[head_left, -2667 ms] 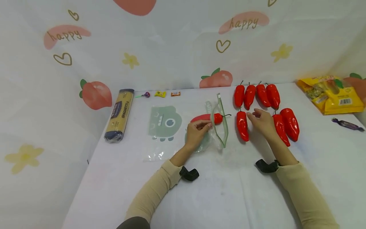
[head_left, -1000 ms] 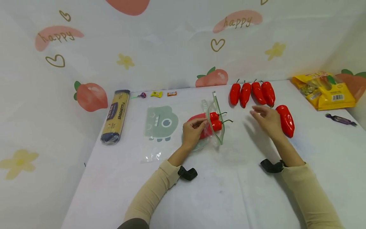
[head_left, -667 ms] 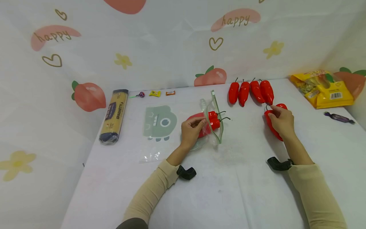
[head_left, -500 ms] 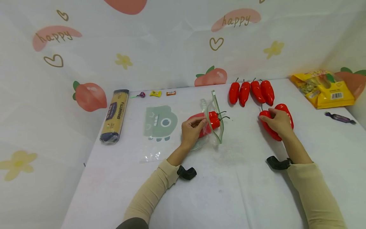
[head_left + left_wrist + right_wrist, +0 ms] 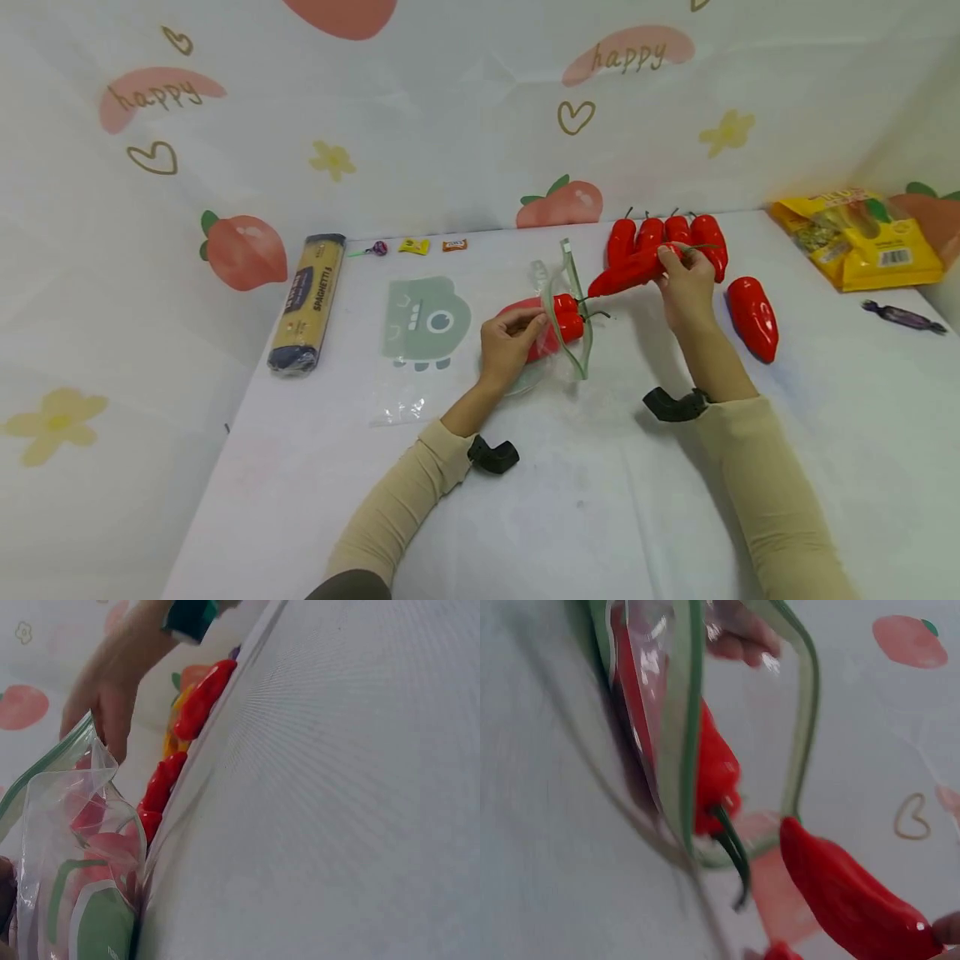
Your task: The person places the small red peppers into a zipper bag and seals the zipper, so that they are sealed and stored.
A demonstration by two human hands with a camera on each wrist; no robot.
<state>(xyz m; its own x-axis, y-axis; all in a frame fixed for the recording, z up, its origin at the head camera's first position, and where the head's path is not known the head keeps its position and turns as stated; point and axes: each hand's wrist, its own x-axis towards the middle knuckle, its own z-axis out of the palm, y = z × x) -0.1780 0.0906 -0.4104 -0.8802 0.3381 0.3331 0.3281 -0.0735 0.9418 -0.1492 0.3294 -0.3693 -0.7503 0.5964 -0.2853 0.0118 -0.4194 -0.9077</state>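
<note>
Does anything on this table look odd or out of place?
Nothing looks spilled. One oddity: the lone pepper on the right shows no stem, unlike the four peppers in the back row; its stem may be missing or just hidden.

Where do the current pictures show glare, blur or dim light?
Head: bright, small glints near the bottom edge of the flat bag; right wrist: dim, a blurred streak slanting across the left half, white glints on the open bag; left wrist: dim, fine radiating lines across the white tabletop.
</note>
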